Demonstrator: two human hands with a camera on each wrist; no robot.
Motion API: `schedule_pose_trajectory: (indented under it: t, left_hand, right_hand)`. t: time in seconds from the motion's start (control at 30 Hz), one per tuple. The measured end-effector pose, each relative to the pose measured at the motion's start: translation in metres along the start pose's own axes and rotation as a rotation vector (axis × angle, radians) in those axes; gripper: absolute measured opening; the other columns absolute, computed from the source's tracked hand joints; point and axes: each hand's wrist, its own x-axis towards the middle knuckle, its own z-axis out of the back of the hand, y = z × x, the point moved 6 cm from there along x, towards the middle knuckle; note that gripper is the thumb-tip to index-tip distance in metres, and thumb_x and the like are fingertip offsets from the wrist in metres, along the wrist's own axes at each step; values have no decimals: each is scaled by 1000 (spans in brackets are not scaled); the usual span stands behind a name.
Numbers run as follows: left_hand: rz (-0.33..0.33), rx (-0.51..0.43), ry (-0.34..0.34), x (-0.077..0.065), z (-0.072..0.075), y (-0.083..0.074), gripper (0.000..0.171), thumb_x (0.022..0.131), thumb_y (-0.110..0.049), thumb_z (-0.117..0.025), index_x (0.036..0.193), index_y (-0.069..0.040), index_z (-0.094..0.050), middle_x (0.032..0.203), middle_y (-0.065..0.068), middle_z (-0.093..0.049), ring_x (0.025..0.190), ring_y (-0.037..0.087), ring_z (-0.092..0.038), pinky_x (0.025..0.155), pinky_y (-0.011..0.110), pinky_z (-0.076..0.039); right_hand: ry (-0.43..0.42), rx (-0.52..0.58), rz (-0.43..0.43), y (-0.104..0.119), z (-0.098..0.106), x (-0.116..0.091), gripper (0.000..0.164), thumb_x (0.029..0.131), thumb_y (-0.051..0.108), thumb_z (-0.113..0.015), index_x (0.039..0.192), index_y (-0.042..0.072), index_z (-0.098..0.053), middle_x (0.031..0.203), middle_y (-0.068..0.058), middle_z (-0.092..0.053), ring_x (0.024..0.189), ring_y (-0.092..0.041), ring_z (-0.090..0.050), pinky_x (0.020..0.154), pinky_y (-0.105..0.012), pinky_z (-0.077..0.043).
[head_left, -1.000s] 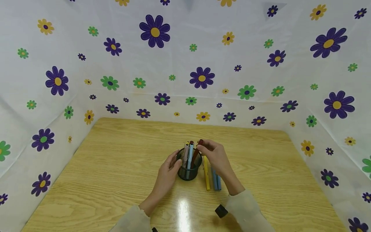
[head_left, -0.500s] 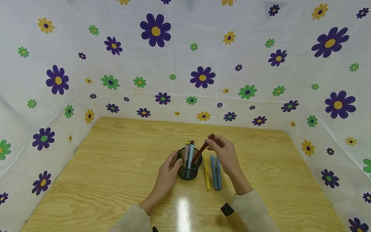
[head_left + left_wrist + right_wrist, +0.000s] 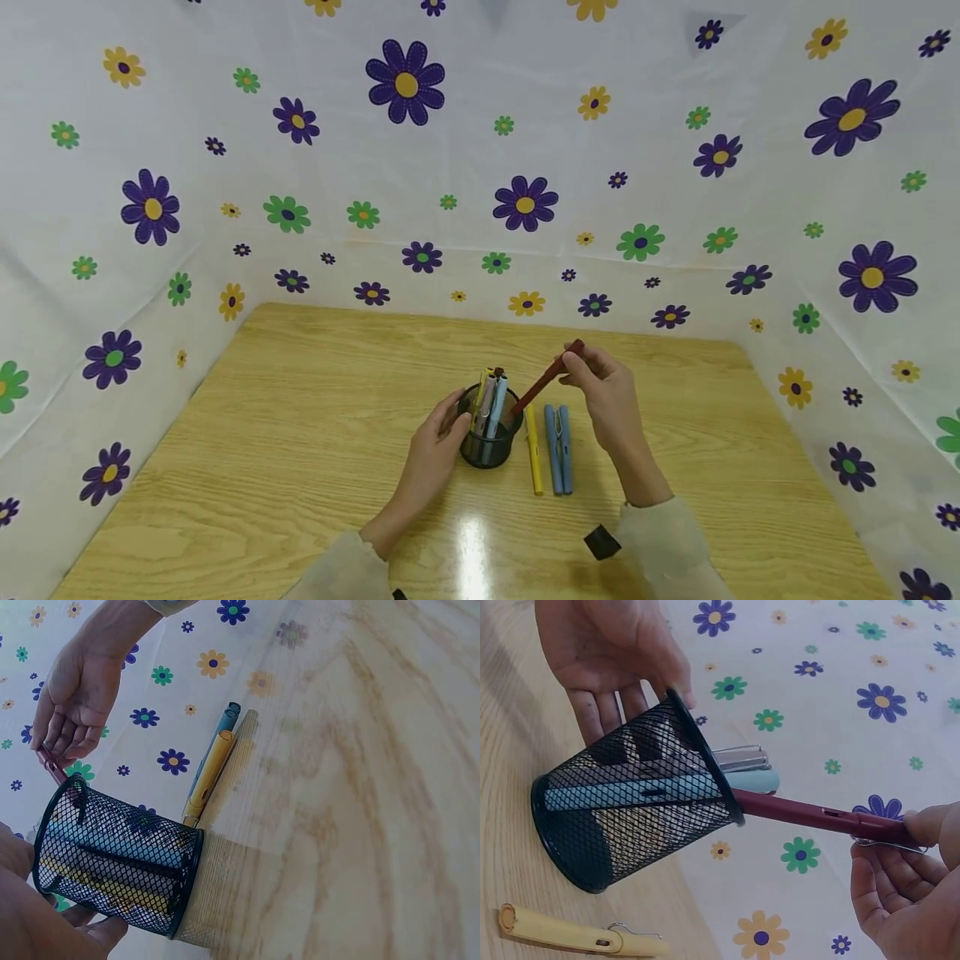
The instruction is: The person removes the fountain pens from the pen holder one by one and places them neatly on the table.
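Note:
My left hand [image 3: 437,433] holds a black mesh pen cup [image 3: 486,452], fingers and thumb round its left side. Inside it stand several pens, among them a light blue pen [image 3: 497,407], a greyish-pink pen [image 3: 486,400] and a yellow one at the back. Up and to the right, my right hand [image 3: 611,404] pinches a dark red pen [image 3: 546,379] near its clip end. That pen slants over the rim, its lower end still within the cup mouth, as the right wrist view shows along its barrel [image 3: 799,814].
Just right of the cup, a yellow pen [image 3: 534,458] lies on the wooden table [image 3: 300,400]. Two blue pens lie side by side beyond it, one [image 3: 553,454] against the other [image 3: 566,458]. A flower-printed white cloth [image 3: 450,158] surrounds the table at back and sides.
My right hand has moved right and slightly up, drawing the dark red pen farther out of the cup at a lower slant. The left hand and cup have stayed in place.

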Motion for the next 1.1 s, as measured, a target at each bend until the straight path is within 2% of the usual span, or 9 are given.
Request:
schedule_pose_trajectory:
  t: [0.23,0.63,1.1]
  left_hand:
    - [4,-1,0,-1,0,2,51,109,-25,-57,155,-6,-47,155,25,-45,143,40,-43,114,54,-39]
    - [11,3,-5,-1,1,-1,51,109,-26,-57,155,-6,-46,155,25,-45,143,40,-43,114,54,-39]
    - [7,-5,-3,0,1,1,51,109,-27,-58,155,-7,-47,155,24,-45,143,39,-43,114,54,-40]
  right_hand:
    - [-30,28,3,3,10,2,29,104,14,-65,121,-9,-65,107,-15,-73,92,-17,-70,82,-30,-60]
    - [-65,38,-36,7,30,0,34,104,16,-66,125,-10,-63,100,-2,-74,91,-14,-70,83,-26,-59]
    - [-78,26,-45,6,57,-6,32,103,17,-66,124,-7,-66,99,-3,-74,91,-15,-70,82,-27,-60]
